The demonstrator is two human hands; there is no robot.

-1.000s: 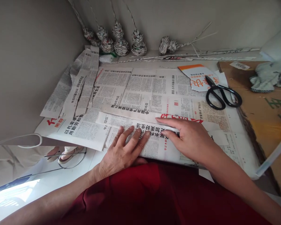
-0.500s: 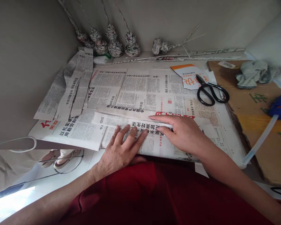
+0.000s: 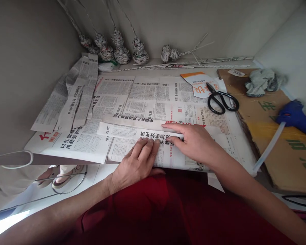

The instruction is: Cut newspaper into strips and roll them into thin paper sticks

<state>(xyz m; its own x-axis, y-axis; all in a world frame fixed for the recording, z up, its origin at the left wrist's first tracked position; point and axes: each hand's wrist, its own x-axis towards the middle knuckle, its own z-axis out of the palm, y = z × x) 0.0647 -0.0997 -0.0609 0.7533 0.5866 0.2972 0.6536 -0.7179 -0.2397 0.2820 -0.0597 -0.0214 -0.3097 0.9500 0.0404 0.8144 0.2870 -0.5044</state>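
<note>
A folded newspaper strip lies lengthwise across the near part of the newspaper-covered table. My left hand rests at its near edge, bent fingertips pressing the printed sheet and the thumb low by the table's front edge. Nothing shows inside that hand. My right hand lies over the strip farther right, forefinger stretched along its far side and thumb apart on the near side. Its other fingers are hidden beneath the palm. Beyond the hands, black-handled scissors lie on a torn orange-and-white paper piece.
Newspaper strips are stacked at the left. Several woven paper gourds and thin paper rods line the back wall. Cardboard on the right bears a grey glove and a blue glue gun with a glue stick.
My left hand's spread fingers have drawn closer together and bent more on the paper. My right hand keeps nearly the same pose. The whole view has shifted slightly, bringing more cardboard into sight.
</note>
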